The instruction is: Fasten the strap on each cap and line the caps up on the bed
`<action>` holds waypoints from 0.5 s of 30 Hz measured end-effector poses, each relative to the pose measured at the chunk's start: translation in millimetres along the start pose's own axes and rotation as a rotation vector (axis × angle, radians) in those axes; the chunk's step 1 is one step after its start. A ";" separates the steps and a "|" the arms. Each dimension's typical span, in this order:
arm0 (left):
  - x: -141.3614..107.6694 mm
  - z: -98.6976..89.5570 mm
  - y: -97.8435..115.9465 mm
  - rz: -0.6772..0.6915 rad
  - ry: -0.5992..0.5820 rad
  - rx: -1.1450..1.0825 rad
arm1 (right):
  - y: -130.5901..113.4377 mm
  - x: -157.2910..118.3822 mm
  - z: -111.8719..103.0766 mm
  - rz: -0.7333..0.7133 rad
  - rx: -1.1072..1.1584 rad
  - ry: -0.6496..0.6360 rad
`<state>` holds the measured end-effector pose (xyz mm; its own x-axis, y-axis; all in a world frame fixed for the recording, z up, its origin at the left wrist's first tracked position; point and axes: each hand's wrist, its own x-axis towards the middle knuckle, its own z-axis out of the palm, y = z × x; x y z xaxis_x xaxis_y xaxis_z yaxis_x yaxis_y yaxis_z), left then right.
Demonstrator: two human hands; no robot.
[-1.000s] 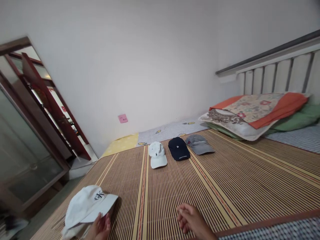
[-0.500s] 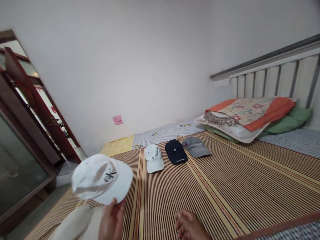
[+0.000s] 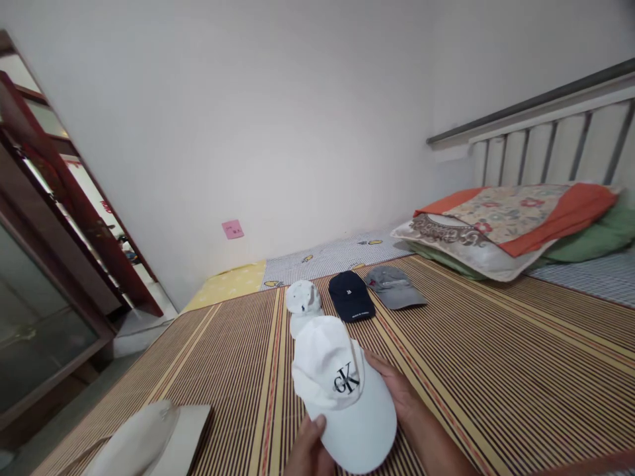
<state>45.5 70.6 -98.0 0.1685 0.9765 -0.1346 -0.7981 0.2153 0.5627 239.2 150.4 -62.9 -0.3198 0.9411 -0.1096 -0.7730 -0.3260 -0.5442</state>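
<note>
A white baseball cap (image 3: 325, 360) with dark "CK"-style lettering is held up in front of me, brim toward me and to the right. My left hand (image 3: 312, 443) pinches the brim's left edge, thumb on top. On the other side my right hand (image 3: 397, 390) grips the cap's right side, its fingertips hidden behind the cap. Beyond it, a smaller white cap (image 3: 302, 297) lies on the striped mat, its brim partly covered. Beside that sit a navy cap (image 3: 350, 294) and a grey cap (image 3: 394, 287). At the lower left rests a beige cap (image 3: 143, 436), cut off by the frame.
A striped bamboo mat (image 3: 238, 357) covers the bed. Pillows with a floral and orange cover (image 3: 526, 211) are piled at the right, against a pale slatted headboard (image 3: 550, 149). The white wall (image 3: 297, 132) rises behind; a wooden door (image 3: 74, 178) stands at the left.
The lettered white cap has moved from the left to the front middle, above the mat. My right hand, free before, now grips it together with my left.
</note>
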 end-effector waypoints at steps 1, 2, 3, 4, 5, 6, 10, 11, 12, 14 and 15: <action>5.6 9.8 10.0 0.018 -0.012 -0.014 | 0.0 3.3 0.6 -0.010 0.007 0.003; 12.6 19.8 19.4 0.038 -0.023 -0.015 | 0.2 6.5 1.8 -0.014 0.014 0.002; 20.8 29.1 27.6 0.049 -0.025 -0.012 | 0.3 9.6 3.3 -0.011 0.022 -0.001; 29.4 37.0 34.1 0.060 -0.020 -0.007 | 0.2 12.3 4.9 -0.002 0.030 -0.008; 38.0 43.1 38.6 0.049 -0.013 0.005 | -0.2 14.6 6.1 0.010 0.036 -0.015; 46.1 46.9 41.2 0.029 -0.007 0.018 | -0.9 16.2 6.8 0.023 0.042 -0.022; 68.1 42.9 35.8 -0.090 -0.065 0.050 | -5.2 15.6 2.5 0.046 0.046 -0.038; 70.6 39.4 32.3 -0.110 -0.086 0.045 | -6.4 14.0 0.4 0.058 0.044 -0.040; 72.1 36.3 28.6 -0.127 -0.099 0.038 | -7.5 12.0 -1.7 0.073 0.041 -0.041; 72.3 33.1 22.0 -0.154 -0.101 0.028 | -10.0 8.0 -5.3 0.096 0.034 -0.034; 71.2 33.5 19.7 -0.161 -0.090 0.024 | -11.3 6.4 -6.6 0.096 0.029 -0.028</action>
<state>61.2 144.8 -69.1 0.3449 0.9264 -0.1513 -0.7428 0.3679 0.5593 249.5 160.7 -62.9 -0.4080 0.9027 -0.1364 -0.7537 -0.4174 -0.5077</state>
